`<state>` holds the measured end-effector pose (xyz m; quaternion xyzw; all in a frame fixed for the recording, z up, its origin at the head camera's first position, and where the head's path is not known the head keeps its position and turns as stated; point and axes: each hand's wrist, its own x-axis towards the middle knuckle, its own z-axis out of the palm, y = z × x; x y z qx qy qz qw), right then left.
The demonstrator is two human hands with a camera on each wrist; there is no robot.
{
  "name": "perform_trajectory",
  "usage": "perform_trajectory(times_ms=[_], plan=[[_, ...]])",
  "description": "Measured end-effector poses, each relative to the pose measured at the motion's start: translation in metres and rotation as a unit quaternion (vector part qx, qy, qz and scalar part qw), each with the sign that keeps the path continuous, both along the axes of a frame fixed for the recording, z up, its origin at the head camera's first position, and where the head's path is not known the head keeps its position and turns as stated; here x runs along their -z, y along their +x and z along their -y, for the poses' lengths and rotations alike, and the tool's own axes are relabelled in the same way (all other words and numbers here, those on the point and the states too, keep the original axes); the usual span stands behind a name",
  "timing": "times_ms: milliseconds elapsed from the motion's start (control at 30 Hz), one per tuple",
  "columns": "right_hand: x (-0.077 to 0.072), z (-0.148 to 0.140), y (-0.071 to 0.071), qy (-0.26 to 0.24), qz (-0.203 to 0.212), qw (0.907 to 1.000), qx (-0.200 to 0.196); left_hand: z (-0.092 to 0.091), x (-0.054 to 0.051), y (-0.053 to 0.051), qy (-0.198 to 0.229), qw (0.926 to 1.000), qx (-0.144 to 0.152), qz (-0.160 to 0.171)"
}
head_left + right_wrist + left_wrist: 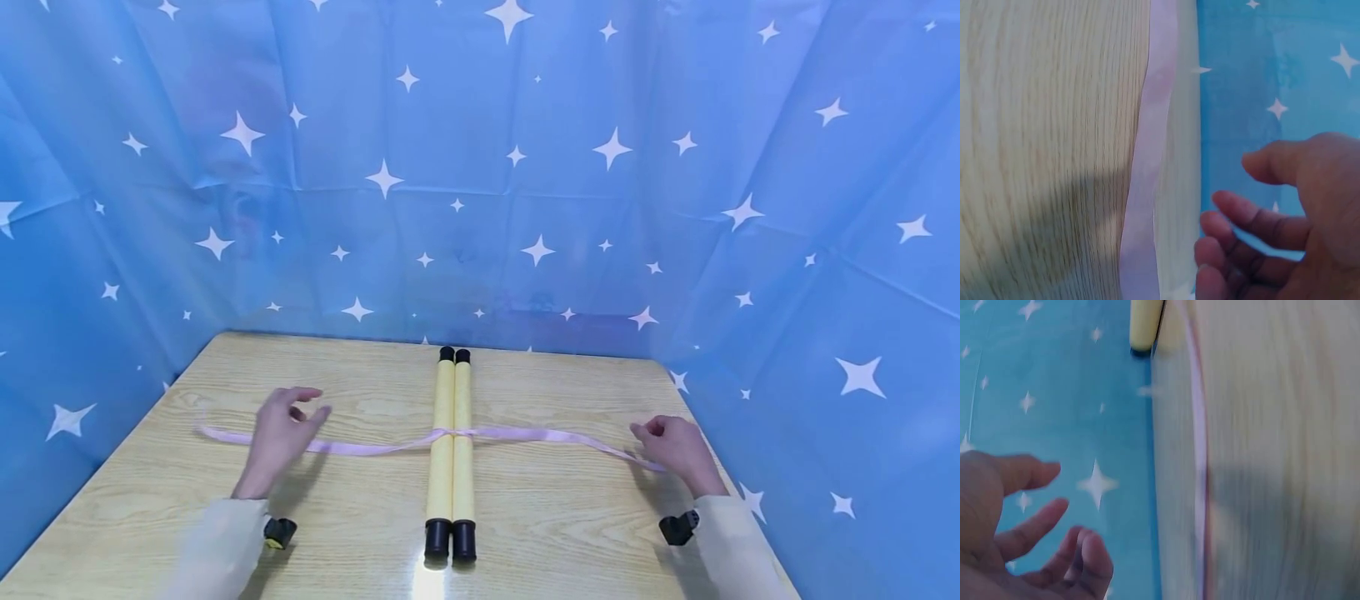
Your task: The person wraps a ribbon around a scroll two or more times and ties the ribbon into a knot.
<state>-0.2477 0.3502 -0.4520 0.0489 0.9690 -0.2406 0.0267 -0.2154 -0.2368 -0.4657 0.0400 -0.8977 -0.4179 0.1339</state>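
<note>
Two pale yellow tubes with black end caps [441,475] lie side by side on the table. A pink ribbon [525,434] passes round their middle, crossed or knotted on top, its two ends stretching left and right over the wood. Above the left part of the ribbon hovers the left hand [281,433], fingers loosely bent and apart, holding nothing; the left wrist view shows the ribbon [1200,437] away from the hand [1029,531]. Near the ribbon's right end is the right hand [678,450], also loosely bent and empty, apart from the ribbon [1147,150] in the right wrist view.
The wooden table [360,533] reaches back to a blue curtain with white stars [465,275], which also hangs at both sides. Each wrist carries a small black camera, the left one [280,532] and the right one [678,528].
</note>
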Motion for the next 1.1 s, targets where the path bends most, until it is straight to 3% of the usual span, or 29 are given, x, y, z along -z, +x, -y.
perform_trajectory(times_ms=[200,467,633,867,1100], plan=[[0.0,0.003,0.006,0.004,0.053,0.9985,0.016,-0.032,0.011,-0.004,0.001,0.9925,0.116,0.039],[0.009,0.006,0.007,0.009,0.107,0.9931,0.048,-0.072,0.023,-0.012,-0.024,0.9777,0.204,0.045],[0.013,0.012,0.007,-0.005,0.135,0.9892,0.055,-0.089,0.028,-0.014,-0.054,0.9763,0.208,0.027],[0.012,0.013,0.011,-0.012,0.176,0.9831,0.052,-0.1,0.035,-0.018,-0.092,0.9756,0.194,0.047],[0.017,0.011,0.01,-0.064,0.165,0.9835,0.039,-0.099,0.034,-0.02,-0.108,0.9739,0.194,0.046]])
